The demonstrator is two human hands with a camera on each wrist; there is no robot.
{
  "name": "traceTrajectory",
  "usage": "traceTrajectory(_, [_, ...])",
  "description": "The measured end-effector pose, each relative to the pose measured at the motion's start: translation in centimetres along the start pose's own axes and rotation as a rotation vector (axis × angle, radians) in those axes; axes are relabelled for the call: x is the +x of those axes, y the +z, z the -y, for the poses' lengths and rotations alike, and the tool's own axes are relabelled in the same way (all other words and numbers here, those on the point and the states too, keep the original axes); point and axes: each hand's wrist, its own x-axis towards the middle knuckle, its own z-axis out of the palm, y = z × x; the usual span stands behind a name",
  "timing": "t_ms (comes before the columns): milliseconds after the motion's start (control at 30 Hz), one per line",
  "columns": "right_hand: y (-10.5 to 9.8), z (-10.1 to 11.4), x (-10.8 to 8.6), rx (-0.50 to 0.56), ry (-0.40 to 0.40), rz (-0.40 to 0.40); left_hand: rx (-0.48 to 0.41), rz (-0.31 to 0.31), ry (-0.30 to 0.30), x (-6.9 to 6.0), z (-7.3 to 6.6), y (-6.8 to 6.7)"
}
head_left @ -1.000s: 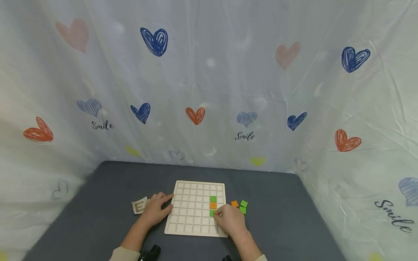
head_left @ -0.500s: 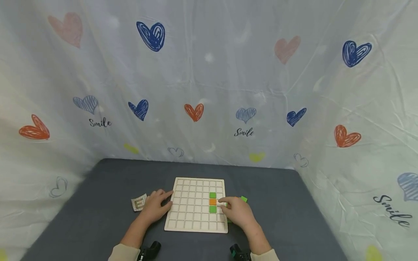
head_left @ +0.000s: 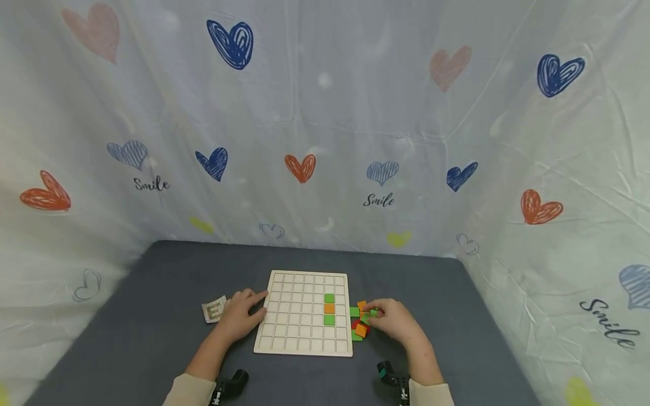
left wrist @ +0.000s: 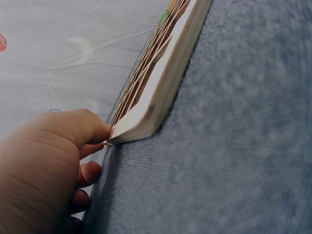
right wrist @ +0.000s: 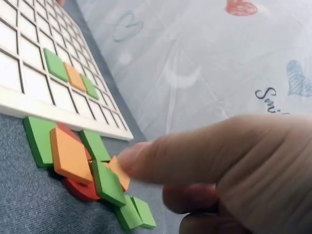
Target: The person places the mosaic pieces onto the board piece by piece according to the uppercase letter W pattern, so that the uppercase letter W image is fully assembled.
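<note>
A pale wooden grid board (head_left: 291, 316) lies on the table. One column on its right side holds a green tile (head_left: 329, 298), an orange tile (head_left: 329, 308) and another green tile (head_left: 329, 320). My left hand (head_left: 242, 316) rests at the board's left edge, index finger and thumb spread along it; the left wrist view has the thumb touching the rim. Beyond the right edge, my right hand (head_left: 396, 320) reaches over a pile of loose tiles, thumb and index finger apart. Its thumb (right wrist: 146, 158) is at an orange tile (right wrist: 121, 178) in the pile; the index fingertip is hidden there.
The pile mixes green tiles (right wrist: 108, 183), orange ones and a red piece (right wrist: 80, 189), some overlapping. Left of the board lies a small printed card (head_left: 213, 309), partly behind the left hand. A white curtain (head_left: 325, 113) with hearts surrounds the dark table (head_left: 431, 293).
My right hand has left the lower green tile, now seated in the grid, and moved right to the loose pile. My left hand stays at the board's edge. The head view has tilted slightly.
</note>
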Motion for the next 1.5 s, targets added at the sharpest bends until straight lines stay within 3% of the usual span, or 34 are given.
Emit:
traceTrajectory(200, [0.4, -0.2, 0.3, -0.023, -0.028, 0.090, -0.007, -0.018, -0.002, 0.1, -0.2, -0.3])
traceTrajectory(367, [1.2, -0.1, 0.5, -0.042, -0.028, 0.111, 0.003, -0.012, 0.001, 0.2, 0.0, -0.1])
traceTrajectory(800, [0.9, -0.5, 0.2, -0.257, 0.046, 0.021, -0.002, -0.018, 0.005, 0.1, 0.0, 0.1])
traceTrajectory(933, [0.9, -0.5, 0.1, -0.257, 0.076, 0.034, -0.006, -0.010, -0.004, 0.0, -0.1, 0.0])
traceTrajectory(1133, [1.0, -0.5, 0.0, -0.297, 0.068, -0.048, -0.003, -0.004, -0.015, 0.1, 0.0, 0.1])
traceTrajectory(1367, [0.6, -0.6, 0.1, -0.207, 0.091, 0.051, -0.011, -0.006, -0.015, 0.1, -0.1, 0.0])
traceTrajectory(1500, [1.0, -0.6, 0.1, -0.255, 0.083, 0.008, -0.011, -0.012, -0.006, 0.1, 0.0, 0.1])
